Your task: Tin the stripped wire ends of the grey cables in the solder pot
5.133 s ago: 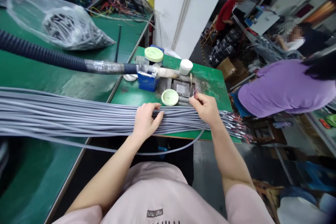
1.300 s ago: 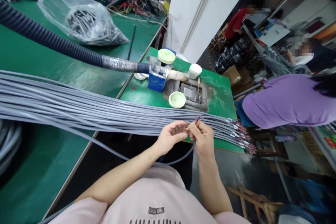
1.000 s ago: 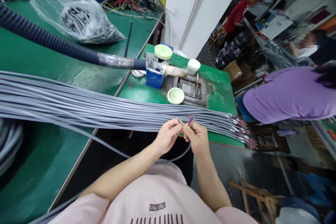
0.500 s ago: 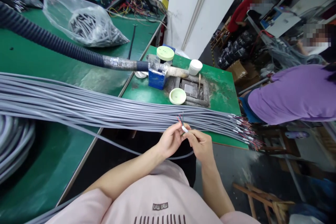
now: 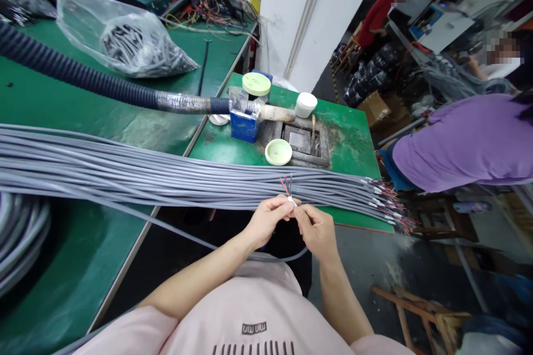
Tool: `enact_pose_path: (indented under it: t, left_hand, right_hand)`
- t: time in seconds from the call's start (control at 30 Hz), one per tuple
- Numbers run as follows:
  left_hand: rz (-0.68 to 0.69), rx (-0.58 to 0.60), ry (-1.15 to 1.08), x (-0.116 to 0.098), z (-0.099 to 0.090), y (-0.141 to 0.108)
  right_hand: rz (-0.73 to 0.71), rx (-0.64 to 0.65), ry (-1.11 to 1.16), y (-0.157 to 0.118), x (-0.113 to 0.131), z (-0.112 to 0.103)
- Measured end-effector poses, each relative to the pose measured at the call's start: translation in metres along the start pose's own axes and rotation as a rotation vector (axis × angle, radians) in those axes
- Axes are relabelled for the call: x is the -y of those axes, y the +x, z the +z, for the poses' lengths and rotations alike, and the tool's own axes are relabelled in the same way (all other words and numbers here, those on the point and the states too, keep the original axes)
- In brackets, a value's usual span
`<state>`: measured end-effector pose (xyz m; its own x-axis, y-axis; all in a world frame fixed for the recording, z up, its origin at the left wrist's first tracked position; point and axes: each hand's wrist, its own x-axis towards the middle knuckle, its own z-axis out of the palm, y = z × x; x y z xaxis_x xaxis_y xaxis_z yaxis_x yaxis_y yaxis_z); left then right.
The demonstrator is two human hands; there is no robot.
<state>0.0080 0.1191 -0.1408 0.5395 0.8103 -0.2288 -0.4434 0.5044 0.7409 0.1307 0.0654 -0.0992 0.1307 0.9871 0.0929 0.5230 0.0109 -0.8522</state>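
Both hands meet at the end of one grey cable (image 5: 183, 228), in front of the bench edge. My left hand (image 5: 268, 221) pinches the white wrapped part (image 5: 291, 199) near the cable's tip between thumb and fingers. Just below it, my right hand (image 5: 317, 228) is closed on the cable. From the white part several thin coloured wires (image 5: 286, 184), red, dark and greenish, fan out upward. Behind my hands lies a thick bundle of grey cables (image 5: 166, 177), whose stripped ends (image 5: 391, 205) with white wraps and red and dark wires point right.
A soldering pot (image 5: 300, 140) is set in the green bench (image 5: 350, 127), beside a pale dish (image 5: 278, 152), white tub (image 5: 306, 104) and blue box (image 5: 244, 126). A ribbed hose (image 5: 104, 80) crosses left. A person in purple (image 5: 466, 144) sits at right.
My left thumb and fingers have closed over the white wrapped part. The coloured wires now stand more upright and spread. The view has shifted slightly.
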Motion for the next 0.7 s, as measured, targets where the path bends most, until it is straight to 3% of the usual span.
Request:
enact_pose_path:
  t: [0.13, 0.3, 0.43, 0.57, 0.7]
  left_hand:
    - [0.074, -0.018, 0.042, -0.001, 0.001, 0.0]
    - [0.121, -0.033, 0.139, -0.003, 0.007, -0.001]
    - [0.16, -0.04, 0.199, 0.0, 0.01, -0.003]
    - [0.206, -0.046, 0.247, 0.001, 0.009, -0.006]
    - [0.214, -0.048, 0.259, -0.006, 0.011, -0.009]
  right_hand:
    - [-0.057, 0.06, -0.129, 0.004, 0.003, -0.01]
    - [-0.228, -0.182, -0.363, 0.02, 0.011, -0.021]
    - [-0.336, -0.256, -0.518, 0.035, 0.015, -0.013]
    - [-0.367, -0.268, -0.474, 0.042, 0.02, -0.005]
    - [-0.28, -0.289, -0.25, 0.046, 0.024, -0.005]
